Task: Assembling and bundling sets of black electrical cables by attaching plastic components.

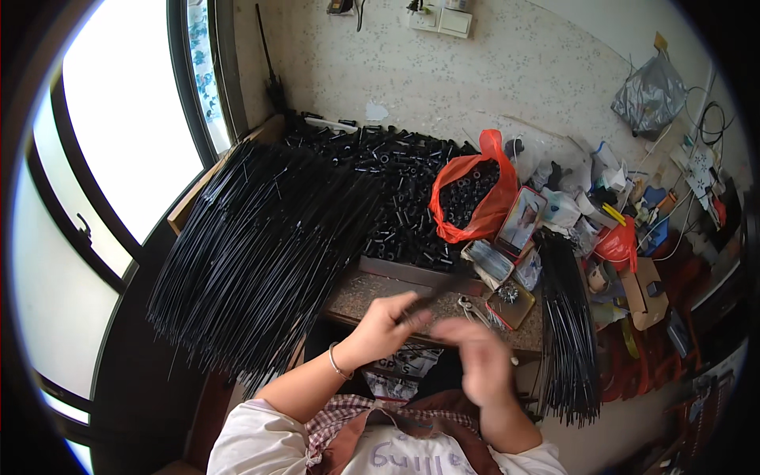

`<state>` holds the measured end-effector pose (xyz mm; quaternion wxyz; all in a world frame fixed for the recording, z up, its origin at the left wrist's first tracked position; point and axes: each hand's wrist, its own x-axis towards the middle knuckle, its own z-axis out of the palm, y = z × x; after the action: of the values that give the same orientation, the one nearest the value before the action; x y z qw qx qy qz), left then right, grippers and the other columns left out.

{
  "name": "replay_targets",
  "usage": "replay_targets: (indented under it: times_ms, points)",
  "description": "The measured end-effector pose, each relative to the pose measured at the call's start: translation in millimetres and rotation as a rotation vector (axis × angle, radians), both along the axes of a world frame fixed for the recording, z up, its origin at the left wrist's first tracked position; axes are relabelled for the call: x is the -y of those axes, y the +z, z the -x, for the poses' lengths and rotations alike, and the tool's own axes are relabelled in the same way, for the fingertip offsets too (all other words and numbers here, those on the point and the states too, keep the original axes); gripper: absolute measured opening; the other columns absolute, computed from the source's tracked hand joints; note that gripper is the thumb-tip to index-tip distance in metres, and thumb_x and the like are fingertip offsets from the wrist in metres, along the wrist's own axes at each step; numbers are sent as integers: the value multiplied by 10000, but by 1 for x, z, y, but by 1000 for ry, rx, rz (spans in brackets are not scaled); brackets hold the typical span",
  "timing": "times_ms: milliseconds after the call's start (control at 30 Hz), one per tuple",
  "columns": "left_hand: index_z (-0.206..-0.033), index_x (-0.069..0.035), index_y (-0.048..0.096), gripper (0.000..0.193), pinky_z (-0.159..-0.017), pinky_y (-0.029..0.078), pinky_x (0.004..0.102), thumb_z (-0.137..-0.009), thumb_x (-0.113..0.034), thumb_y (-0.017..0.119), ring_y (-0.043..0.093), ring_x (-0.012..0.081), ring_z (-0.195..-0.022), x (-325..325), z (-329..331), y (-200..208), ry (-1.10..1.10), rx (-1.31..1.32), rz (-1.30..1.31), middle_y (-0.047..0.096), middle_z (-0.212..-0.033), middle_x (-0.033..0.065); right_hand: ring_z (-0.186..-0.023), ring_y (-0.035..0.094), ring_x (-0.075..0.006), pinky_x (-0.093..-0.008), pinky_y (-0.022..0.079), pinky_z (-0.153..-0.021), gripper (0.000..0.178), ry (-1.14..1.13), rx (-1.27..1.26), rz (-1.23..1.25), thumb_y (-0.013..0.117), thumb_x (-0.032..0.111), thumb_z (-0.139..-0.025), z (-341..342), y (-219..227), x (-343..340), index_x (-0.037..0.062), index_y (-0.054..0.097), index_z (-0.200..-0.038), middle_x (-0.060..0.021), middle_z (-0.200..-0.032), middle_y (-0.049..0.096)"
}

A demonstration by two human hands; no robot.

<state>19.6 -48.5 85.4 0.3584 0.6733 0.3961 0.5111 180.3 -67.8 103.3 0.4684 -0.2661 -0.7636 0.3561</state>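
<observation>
Above the near edge of the speckled tabletop (356,297), my left hand (384,323) is closed around a slender black piece (439,294). This piece slants up to the right and is smeared by motion, so its exact kind is unclear. Close beside it, my right hand (479,352) is blurred, its fingers pointing toward the left hand; whether they touch or grip anything cannot be made out. A big heap of long thin black rods (253,253) hangs over the table's left side. Many short black tubular parts (404,162) fill a shallow tray (419,275) behind my hands.
An open red plastic bag (495,210) holds small black ring-ended parts. Near it lie a phone (522,218), pliers (473,309) and a small tray of metal bits (511,305). A second rod bundle (568,340) hangs at the right, beside clutter and a cardboard box (643,297).
</observation>
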Motion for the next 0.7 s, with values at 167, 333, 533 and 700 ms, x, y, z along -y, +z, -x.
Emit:
replay_targets:
  times_ms: [167, 333, 533, 700]
  points:
    - [-664, -48, 401, 241, -630, 382, 271, -820, -229, 375, 371, 115, -549, -25, -25, 0, 219, 1179, 126, 367, -565, 14, -814, 516, -193, -312, 403, -731, 471, 388, -525, 1112, 279, 379, -816, 40, -68, -27, -31, 410, -1006, -127, -925, 518]
    - [-932, -51, 432, 347, -868, 272, 329, -829, -338, 267, 404, 208, -986, -3, -52, -29, -234, 1511, 457, 484, -977, 96, -659, 475, -139, -295, 406, -661, 282, -490, -1361, 656, 367, 301, -811, 19, -3, -78, 30, 440, -841, -34, -696, 483]
    - [-988, 70, 448, 502, -825, 320, 330, -762, -377, 421, 498, 258, -876, 24, -27, -14, -710, 497, 366, 538, -870, 170, -512, 440, -122, -255, 383, -511, 254, -221, -901, 125, 356, 273, -819, 1, 25, -53, 34, 425, -868, -31, -587, 461]
    - [-920, 37, 501, 414, -753, 380, 347, -694, -308, 534, 532, 246, -799, -15, 4, 39, -28, -29, -596, 550, -837, 149, -581, 495, -111, -224, 411, -558, 173, 3, -597, 282, 361, 131, -819, 20, -40, -36, -12, 419, -898, -65, -655, 498]
